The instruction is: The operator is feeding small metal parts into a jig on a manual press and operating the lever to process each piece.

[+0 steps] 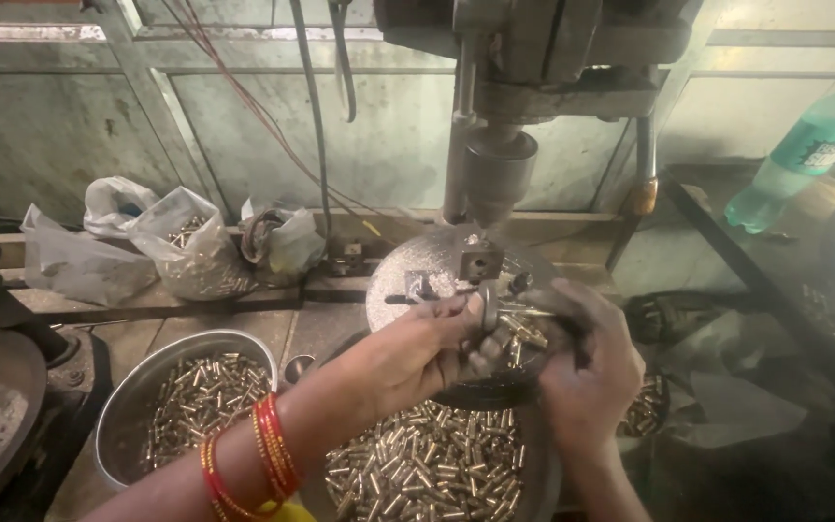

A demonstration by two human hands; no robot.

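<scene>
I see my left hand [417, 353] and right hand [582, 362] meeting at the round drill table's [393, 280] front edge, fingers closed on small brass cylindrical pieces [524, 329] above a pan [545, 483] of them.

Your one head camera looks down and forward, close over the bench [244, 319], facing the drill press [495, 164] and the wall [50, 135] behind it.

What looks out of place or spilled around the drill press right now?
A green plastic bottle lies tilted at the upper right rather than upright. Small brass pieces lie outside the two bowls, right of the right hand. Nothing looks broken.
</scene>
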